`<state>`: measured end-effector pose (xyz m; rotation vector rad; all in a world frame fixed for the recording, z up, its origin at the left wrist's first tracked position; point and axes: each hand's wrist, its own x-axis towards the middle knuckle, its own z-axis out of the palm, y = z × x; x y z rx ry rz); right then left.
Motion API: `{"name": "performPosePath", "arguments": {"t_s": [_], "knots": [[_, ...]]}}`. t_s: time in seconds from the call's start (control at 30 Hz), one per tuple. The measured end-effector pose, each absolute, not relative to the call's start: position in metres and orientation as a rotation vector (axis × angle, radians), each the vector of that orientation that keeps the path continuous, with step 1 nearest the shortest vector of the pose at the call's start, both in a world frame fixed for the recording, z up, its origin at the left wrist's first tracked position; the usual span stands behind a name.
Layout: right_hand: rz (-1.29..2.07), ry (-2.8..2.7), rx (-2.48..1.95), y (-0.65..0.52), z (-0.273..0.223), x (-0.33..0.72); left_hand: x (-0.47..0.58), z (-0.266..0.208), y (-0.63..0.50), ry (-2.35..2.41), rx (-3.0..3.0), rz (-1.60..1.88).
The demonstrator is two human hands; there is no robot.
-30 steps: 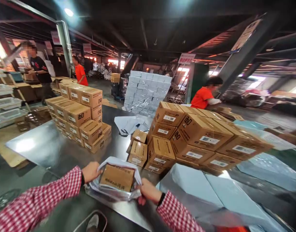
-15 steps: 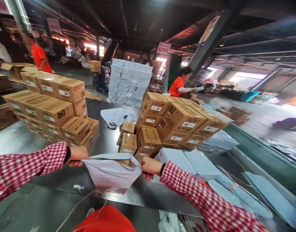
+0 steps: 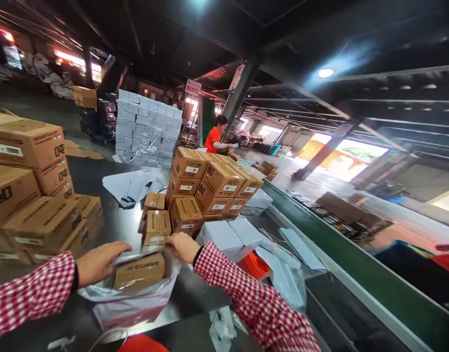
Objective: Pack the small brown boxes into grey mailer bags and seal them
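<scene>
A pale plastic mailing bag (image 3: 136, 303) sits at the table's near edge with its mouth gaping. Inside it lies a brown carton (image 3: 139, 271) with dark print along its side. My right hand (image 3: 183, 247) is closed on the bag's right rim, beside the carton. At the left of the mouth is my left hand (image 3: 99, 261), thumb stretched out and fingers reaching over the bag toward the carton; its lower fingers are partly hidden. Just beyond the bag stand small brown cartons (image 3: 157, 222).
Stacked cartons (image 3: 219, 188) stand ahead, and more cartons (image 3: 44, 220) at left. Flat pale bags (image 3: 123, 186) lie between them. White packages (image 3: 227, 237) and an orange tape roll (image 3: 257, 265) are at right, before a green conveyor (image 3: 319, 230). A co-worker (image 3: 215, 139) stands beyond.
The view has swung right. The bag's mouth has widened, showing the carton inside. My left hand has left its corner grip and moved over the opening; my right hand still holds the rim.
</scene>
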<state>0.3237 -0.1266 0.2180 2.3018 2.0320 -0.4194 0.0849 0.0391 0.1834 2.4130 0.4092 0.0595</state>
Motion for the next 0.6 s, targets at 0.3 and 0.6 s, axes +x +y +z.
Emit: {"name": "performPosePath", "arguments": {"t_s": [0.3, 0.6], "knots": [[-1.196, 2.174, 2.449, -0.181, 0.200, 0.400, 0.032, 0.188, 0.095, 0.492, 1.914, -0.151], [-1.784, 2.564, 2.518, -0.199, 0.150, 0.364, 0.018, 0.155, 0.021, 0.518, 2.024, 0.212]]}}
